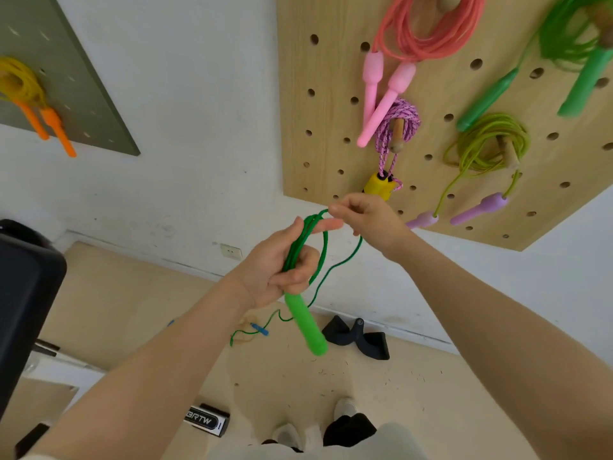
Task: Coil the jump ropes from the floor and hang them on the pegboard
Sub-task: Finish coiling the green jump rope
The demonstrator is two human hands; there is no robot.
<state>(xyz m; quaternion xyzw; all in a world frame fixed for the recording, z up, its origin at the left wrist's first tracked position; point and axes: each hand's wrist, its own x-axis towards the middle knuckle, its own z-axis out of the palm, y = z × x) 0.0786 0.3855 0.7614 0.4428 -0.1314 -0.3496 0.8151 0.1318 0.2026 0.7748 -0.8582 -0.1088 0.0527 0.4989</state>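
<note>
My left hand (pixel 282 267) grips a green jump rope (pixel 321 257) by several coiled loops, its green handle (pixel 305 323) hanging below the fist. My right hand (pixel 368 217) pinches the top of a loop just right of the left fingers. The rope's loose end trails down to the floor (pixel 258 332). The wooden pegboard (pixel 331 94) fills the upper right, with coiled pink, green, purple-braided and yellow-green ropes hung on its pegs.
A grey pegboard (pixel 83 94) at upper left carries a yellow rope with orange handles. On the floor lie a blue-handled rope (pixel 260 328), a black object (pixel 355 336) by the wall and a dark box at the left edge (pixel 23 310).
</note>
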